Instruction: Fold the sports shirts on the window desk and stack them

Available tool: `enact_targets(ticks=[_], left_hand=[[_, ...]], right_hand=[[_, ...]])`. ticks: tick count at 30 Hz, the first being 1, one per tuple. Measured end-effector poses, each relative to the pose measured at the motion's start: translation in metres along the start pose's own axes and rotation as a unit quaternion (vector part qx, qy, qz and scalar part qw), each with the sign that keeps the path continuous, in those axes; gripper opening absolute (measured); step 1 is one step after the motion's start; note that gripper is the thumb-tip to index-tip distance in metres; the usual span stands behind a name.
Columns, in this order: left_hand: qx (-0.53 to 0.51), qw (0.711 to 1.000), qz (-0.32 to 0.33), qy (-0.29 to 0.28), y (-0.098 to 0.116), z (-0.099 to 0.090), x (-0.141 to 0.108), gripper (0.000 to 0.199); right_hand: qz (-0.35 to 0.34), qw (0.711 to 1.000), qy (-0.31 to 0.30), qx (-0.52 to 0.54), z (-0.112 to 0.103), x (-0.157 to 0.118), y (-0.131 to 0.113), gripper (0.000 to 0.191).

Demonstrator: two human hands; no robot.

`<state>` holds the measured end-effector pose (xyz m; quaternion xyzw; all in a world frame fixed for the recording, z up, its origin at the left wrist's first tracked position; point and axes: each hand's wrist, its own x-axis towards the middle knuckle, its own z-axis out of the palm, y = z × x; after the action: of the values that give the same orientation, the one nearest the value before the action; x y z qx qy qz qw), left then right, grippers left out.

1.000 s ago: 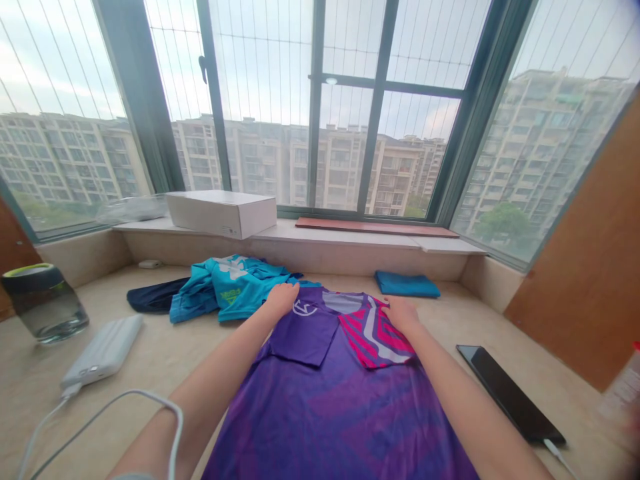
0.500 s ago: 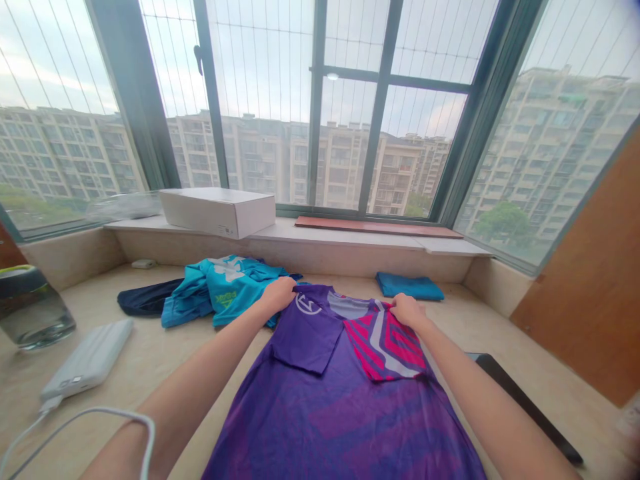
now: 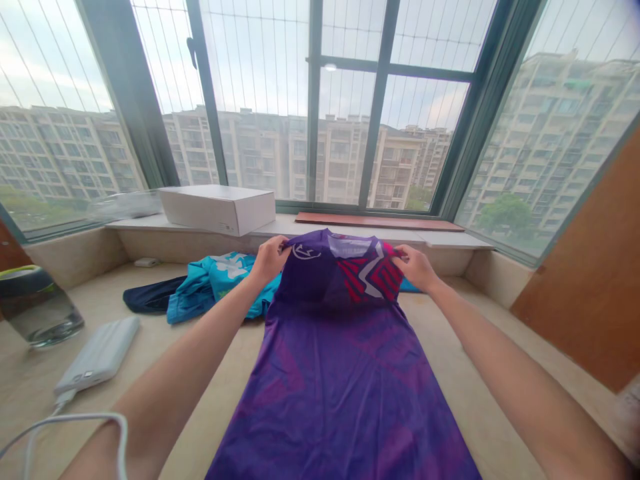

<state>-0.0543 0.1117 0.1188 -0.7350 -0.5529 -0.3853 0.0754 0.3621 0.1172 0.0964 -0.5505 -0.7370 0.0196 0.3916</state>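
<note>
A purple shirt (image 3: 340, 360) with a pink and white patterned shoulder stretches from the bottom of the view up to both hands. My left hand (image 3: 271, 259) pinches its left shoulder, beside the white emblem. At the other shoulder my right hand (image 3: 414, 265) grips the pink patterned part. The shirt's top edge is raised off the counter, and its lower part runs out of view. Behind my left hand lies a crumpled turquoise shirt (image 3: 200, 293). A folded blue cloth (image 3: 410, 287) is mostly hidden behind the purple shirt and my right hand.
On the left of the counter (image 3: 500, 373) are a water container (image 3: 43, 313), a white power bank (image 3: 100, 353) with a cable, and dark cloth (image 3: 150, 297). A white box (image 3: 215, 208) and a reddish board (image 3: 375, 222) rest on the window ledge.
Both hands have moved up and away with the purple shirt's shoulders, lifting its top edge. The folded sleeve parts now hang steeper. The dark object at the right is no longer seen.
</note>
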Motion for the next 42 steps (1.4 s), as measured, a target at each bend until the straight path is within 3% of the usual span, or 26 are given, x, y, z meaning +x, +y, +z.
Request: enact_targets(ticks=[3,7,12,15,20,24,27,30,33,36,40,42], left_hand=[[-0.018,0.997,0.053,-0.060,-0.004,-0.013,-0.050,0.015],[-0.007,0.976,0.130,-0.175,-0.007,-0.028,-0.112,0.015],[0.081,0.939,0.183,-0.279,0.003,-0.038,-0.151,0.044],[0.097,0.933,0.203,-0.282,0.009,-0.032,-0.157,0.051],[0.087,0.929,0.234,-0.272,0.014,-0.023,-0.164,0.021],[0.046,0.921,0.281,-0.265,0.023,-0.035,-0.176,0.025],[0.001,0.903,0.307,-0.300,0.029,-0.048,-0.184,0.022],[-0.010,0.918,0.271,-0.289,0.029,-0.048,-0.178,0.031],[0.061,0.943,0.213,-0.247,0.020,-0.033,-0.157,0.044],[0.133,0.944,0.165,-0.253,0.008,-0.013,-0.134,0.056],[0.141,0.947,0.098,-0.271,-0.001,0.002,-0.118,0.026],[0.143,0.954,0.067,-0.254,-0.004,0.003,-0.114,0.022]], right_hand=[[-0.064,0.993,-0.090,0.040,0.003,-0.060,0.000,0.020],[-0.086,0.968,-0.234,-0.011,0.009,-0.129,0.004,0.023],[-0.078,0.945,-0.314,-0.050,0.010,-0.161,-0.012,0.040],[-0.063,0.945,-0.310,-0.076,0.018,-0.162,-0.027,0.047],[-0.043,0.964,-0.258,-0.047,0.028,-0.155,-0.037,0.022],[-0.058,0.976,-0.208,0.020,0.009,-0.164,-0.031,0.025],[-0.076,0.954,-0.284,0.057,-0.016,-0.179,-0.025,0.021],[-0.066,0.920,-0.377,0.082,-0.034,-0.185,-0.017,0.017],[-0.029,0.947,-0.320,0.024,-0.032,-0.167,-0.008,0.024],[-0.009,0.956,-0.271,-0.115,-0.012,-0.133,0.002,0.028],[0.007,0.948,-0.267,-0.176,0.020,-0.093,0.011,0.037],[0.014,0.946,-0.267,-0.186,0.031,-0.081,0.013,0.040]])
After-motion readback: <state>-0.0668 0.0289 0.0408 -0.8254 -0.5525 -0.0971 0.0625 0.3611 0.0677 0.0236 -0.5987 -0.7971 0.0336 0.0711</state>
